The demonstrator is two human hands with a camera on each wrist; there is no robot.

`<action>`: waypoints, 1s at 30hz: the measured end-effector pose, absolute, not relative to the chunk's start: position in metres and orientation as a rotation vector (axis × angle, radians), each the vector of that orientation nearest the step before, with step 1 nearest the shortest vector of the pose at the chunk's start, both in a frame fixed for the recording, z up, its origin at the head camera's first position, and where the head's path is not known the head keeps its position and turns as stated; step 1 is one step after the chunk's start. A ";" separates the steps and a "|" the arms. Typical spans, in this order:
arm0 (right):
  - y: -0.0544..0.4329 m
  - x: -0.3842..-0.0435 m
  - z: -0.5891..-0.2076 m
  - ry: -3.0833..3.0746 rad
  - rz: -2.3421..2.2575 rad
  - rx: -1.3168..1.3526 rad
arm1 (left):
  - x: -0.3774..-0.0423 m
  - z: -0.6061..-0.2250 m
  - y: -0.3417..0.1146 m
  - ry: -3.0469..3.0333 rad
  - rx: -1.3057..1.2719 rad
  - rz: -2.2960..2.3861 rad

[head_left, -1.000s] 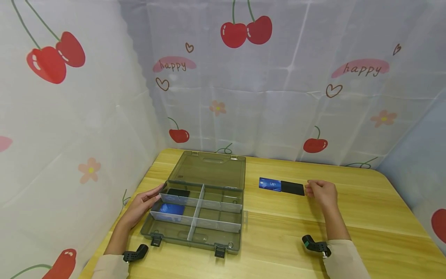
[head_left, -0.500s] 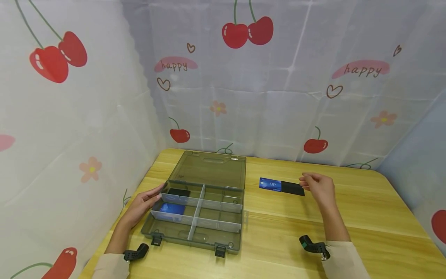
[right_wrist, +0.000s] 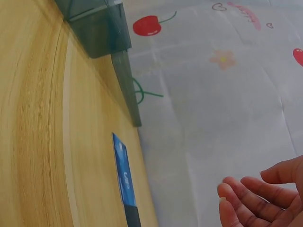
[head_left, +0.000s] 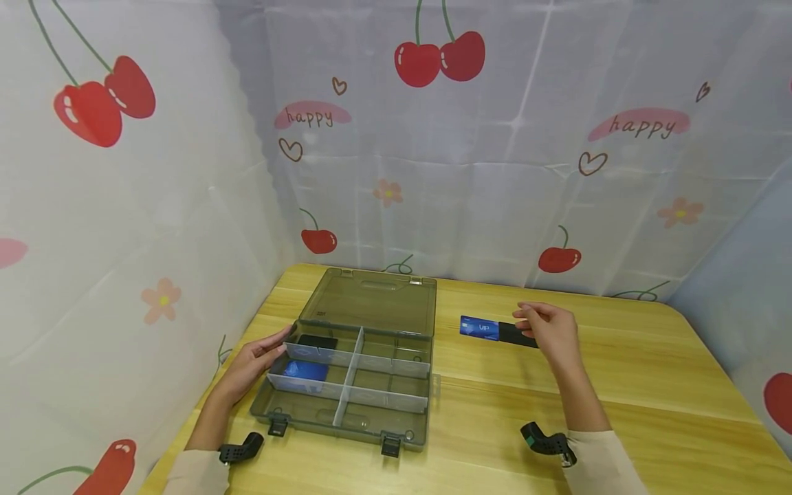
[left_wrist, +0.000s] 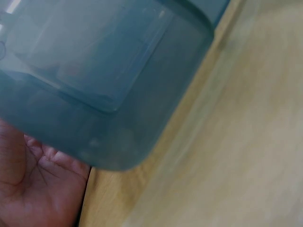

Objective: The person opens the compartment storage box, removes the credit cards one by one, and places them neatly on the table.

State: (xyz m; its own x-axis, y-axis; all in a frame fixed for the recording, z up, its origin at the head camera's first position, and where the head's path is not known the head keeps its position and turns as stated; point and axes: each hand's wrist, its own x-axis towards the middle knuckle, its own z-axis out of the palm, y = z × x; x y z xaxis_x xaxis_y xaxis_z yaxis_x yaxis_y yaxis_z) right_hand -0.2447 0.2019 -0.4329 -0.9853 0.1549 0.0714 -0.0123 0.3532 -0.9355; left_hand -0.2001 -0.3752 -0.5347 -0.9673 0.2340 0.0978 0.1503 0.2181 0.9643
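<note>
My left hand (head_left: 247, 368) rests against the left side of a grey translucent compartment box (head_left: 331, 434), fingers stretched along its wall. In the left wrist view, part of its palm (left_wrist: 47, 189) shows beside the box's corner. My right hand (head_left: 553, 333) hovers over a black card (head_left: 512, 334), fingers loosely bent and holding nothing. This card lies end to end with a blue VIP card (head_left: 478, 328) on the table; the hand hides its right end. Inside the box, another black card (head_left: 317, 342) lies in the back left compartment and a blue card (head_left: 306, 371) in the middle left one.
The box's lid (head_left: 371, 302) lies folded back behind it, and two black latches (head_left: 390, 445) hang open at its front. White dividers (head_left: 349, 375) split the inside. A cherry-print curtain (head_left: 458, 206) stands behind the wooden table (head_left: 482, 433).
My right hand has moved left and slightly up, from beside the black card's right end to over it. My left hand, the box and the cards have stayed in place.
</note>
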 end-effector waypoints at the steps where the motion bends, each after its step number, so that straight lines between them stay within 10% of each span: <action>1: 0.200 -0.244 -0.432 -2.462 1.704 -0.121 | -0.200 -0.535 -0.375 2.396 0.381 1.887; 30: 0.138 -0.219 -0.424 -2.527 1.855 0.201 | -0.198 -0.534 -0.375 2.391 0.316 1.874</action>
